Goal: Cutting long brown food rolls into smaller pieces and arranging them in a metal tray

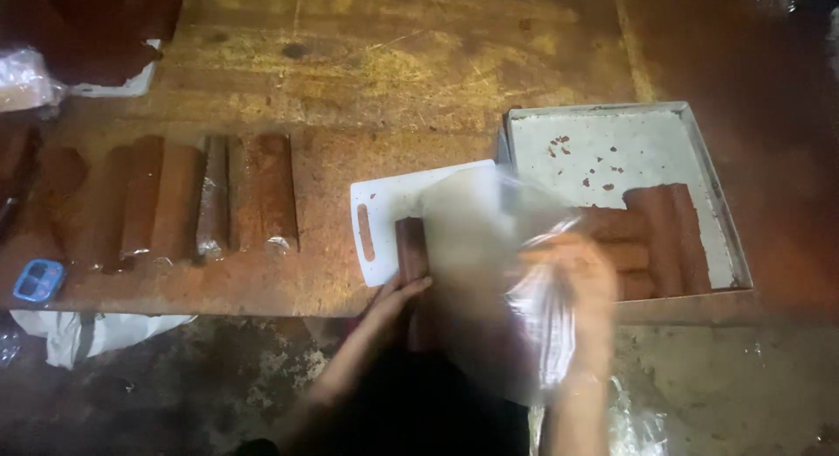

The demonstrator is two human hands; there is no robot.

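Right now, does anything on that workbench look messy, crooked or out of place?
A little. Brown crumbs are scattered over the bare part of the metal tray. The white cutting board lies slightly askew to the table edge. The wrapped brown rolls on the left lie in a neat row.

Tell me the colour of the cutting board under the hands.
White cutting board, with a brown log on it; head view.
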